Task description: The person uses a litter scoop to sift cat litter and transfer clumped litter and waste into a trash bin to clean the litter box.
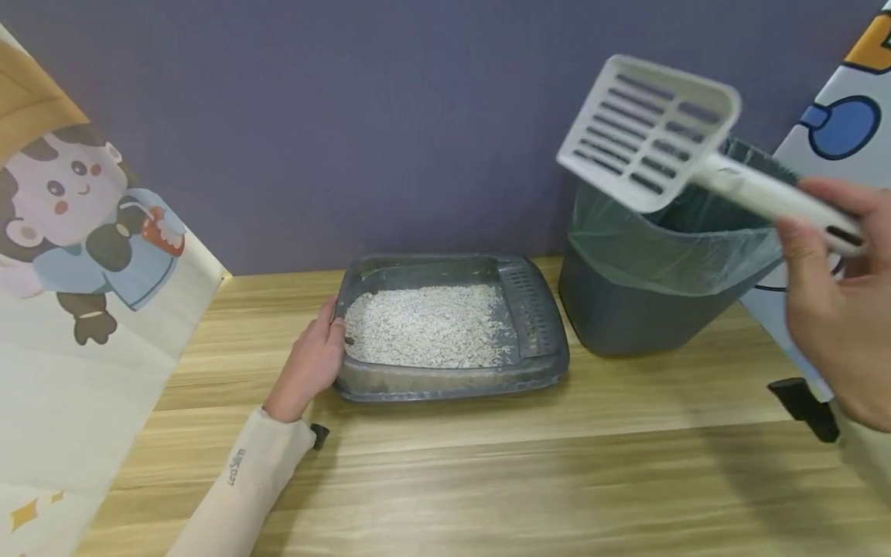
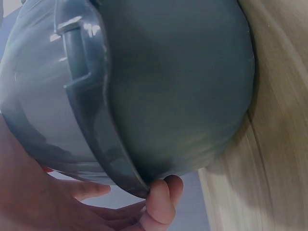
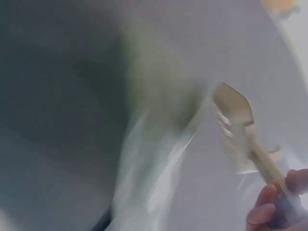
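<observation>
A grey litter box [image 1: 445,381] sits on the wooden surface, with pale granular litter [image 1: 431,325] spread inside it. At its left end my left hand [image 1: 313,356] grips the rim; the left wrist view shows the fingers [image 2: 160,202] curled under the lip of the box [image 2: 115,144]. My right hand [image 1: 842,302] holds a white slotted litter scoop [image 1: 643,131] by its handle, raised above the bin. No litter shows on the scoop in the head view. The right wrist view is blurred, with the scoop [image 3: 236,108] seen from the side.
A dark bin [image 1: 626,309] with a translucent bag liner [image 1: 668,259] stands right of the litter box, beneath the scoop. Behind is a grey-blue wall [image 1: 348,139]. Cartoon-printed panels [image 1: 104,232] flank both sides. The wooden surface [image 1: 487,472] extends in front of the box.
</observation>
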